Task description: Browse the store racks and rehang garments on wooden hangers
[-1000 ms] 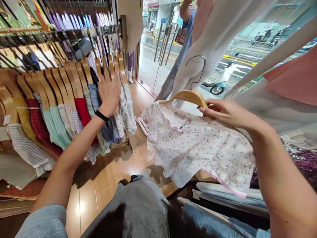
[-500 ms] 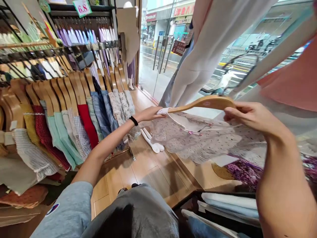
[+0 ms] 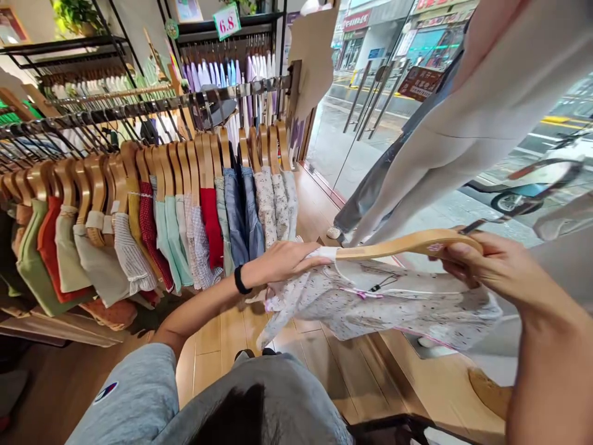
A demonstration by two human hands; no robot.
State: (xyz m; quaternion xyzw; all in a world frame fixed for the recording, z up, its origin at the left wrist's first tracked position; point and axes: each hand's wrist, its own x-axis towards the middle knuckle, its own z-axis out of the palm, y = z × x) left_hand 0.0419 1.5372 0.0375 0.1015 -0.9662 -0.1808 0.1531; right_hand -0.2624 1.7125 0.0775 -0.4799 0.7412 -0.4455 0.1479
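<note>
A wooden hanger (image 3: 398, 244) with a metal hook is held out in front of me, and a pale speckled blouse (image 3: 370, 309) with pink trim hangs from it. My right hand (image 3: 486, 259) is closed around the hanger near its hook. At the hanger's left end my left hand (image 3: 290, 259), with a black band on its wrist, pinches the blouse's white shoulder. A small dark tag lies at the neckline. The blouse's sleeve drops down on the left, and the hanger's far right end is hidden behind my right hand.
On my left a metal rail (image 3: 185, 99) carries many garments on wooden hangers, among them a red top (image 3: 212, 225). White mannequin legs (image 3: 426, 148) stand by the shop window. A 6.8 sign (image 3: 227, 21) tops the back rack. Wooden flooring (image 3: 222, 334) lies below.
My view has turned left, bringing more of the rail in. The blouse and hanger sit lower in view. Both hands keep their hold, and the blouse's sleeve now hangs visibly at the left.
</note>
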